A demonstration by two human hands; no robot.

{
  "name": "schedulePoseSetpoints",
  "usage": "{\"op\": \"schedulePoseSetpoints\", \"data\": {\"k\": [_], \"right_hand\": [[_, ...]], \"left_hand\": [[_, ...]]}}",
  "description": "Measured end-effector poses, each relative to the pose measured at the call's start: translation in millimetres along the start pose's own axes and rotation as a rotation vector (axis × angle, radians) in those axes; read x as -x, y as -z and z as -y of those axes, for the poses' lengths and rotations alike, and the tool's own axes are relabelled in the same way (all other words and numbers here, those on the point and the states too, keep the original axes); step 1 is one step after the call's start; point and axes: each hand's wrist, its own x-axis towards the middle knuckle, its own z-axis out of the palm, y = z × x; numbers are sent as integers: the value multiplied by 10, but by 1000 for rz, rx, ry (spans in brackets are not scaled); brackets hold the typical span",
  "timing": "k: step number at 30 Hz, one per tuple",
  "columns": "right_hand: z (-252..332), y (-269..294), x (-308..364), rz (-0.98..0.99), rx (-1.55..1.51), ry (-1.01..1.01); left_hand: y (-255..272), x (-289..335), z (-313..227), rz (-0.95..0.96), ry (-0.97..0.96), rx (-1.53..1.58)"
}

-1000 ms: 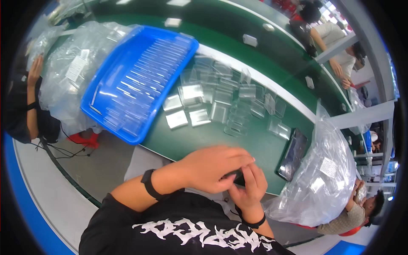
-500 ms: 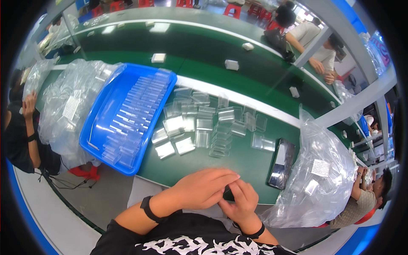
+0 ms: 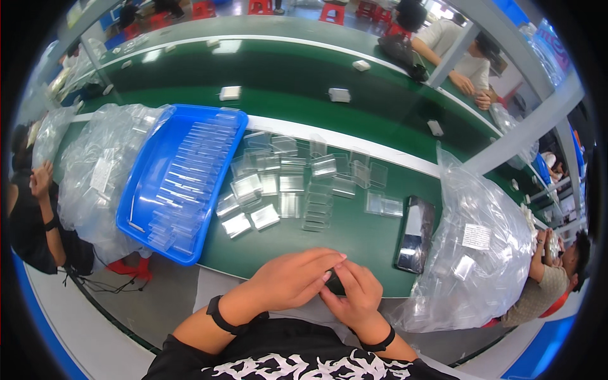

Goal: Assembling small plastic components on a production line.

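Note:
At the near edge of the green table, my left hand and my right hand meet with fingertips together. Both are closed, thumbs and fingers drawn in. Between them shows a small dark patch, and I cannot make out whether they hold anything. Just beyond lie many clear plastic cases, some flat, some standing on edge or in a stacked column. To their left, a blue tray holds rows of similar clear pieces.
A black phone lies right of the cases. Large clear plastic bags, the right bag and the left bag, flank the workspace. Behind a white rail, a green conveyor belt carries small white boxes. Other people sit on both sides and across.
The view has shifted a little, so the tray, cases and phone appear slightly further left. My hands stay together in nearly the same pose.

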Motion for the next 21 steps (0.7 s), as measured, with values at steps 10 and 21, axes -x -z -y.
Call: {"op": "schedulePoseSetpoints", "data": {"k": [10,21], "right_hand": [[27,8,124,18,39,1],[-2,69,216,6,0,-31]], "left_hand": [[1,42,-76,17,50,-26],[-31,91,-6,86,-25,83]]}}
